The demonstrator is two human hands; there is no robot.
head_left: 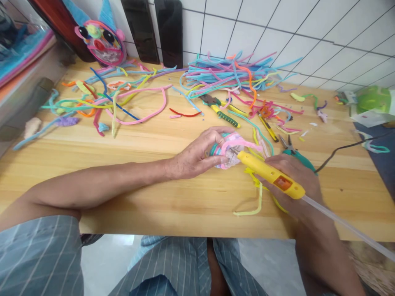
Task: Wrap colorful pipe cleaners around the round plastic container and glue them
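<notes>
My left hand (197,152) grips a small round craft piece (230,158) made of pink, teal and whitish fuzzy material, its thumb and fingers closed around the left side. A pink pipe cleaner (243,142) lies across the piece and sticks out to the right. In my right hand (296,181) is a yellow hot glue gun (262,168) with a long clear glue stick (348,228) coming out of its back. Its metal nozzle points at the craft piece, touching or very close to it. Yellow pipe cleaners (261,199) lie beneath and beside the right hand.
Behind my hands lie green-yellow pliers (224,113), teal pliers (298,158) and a heap of pipe cleaners (228,74). More pipe cleaners (132,96) spread on the left. A finished-looking pink figure (105,45) and two dark phones (169,33) stand against the tiled wall. A black cord (342,147) runs right.
</notes>
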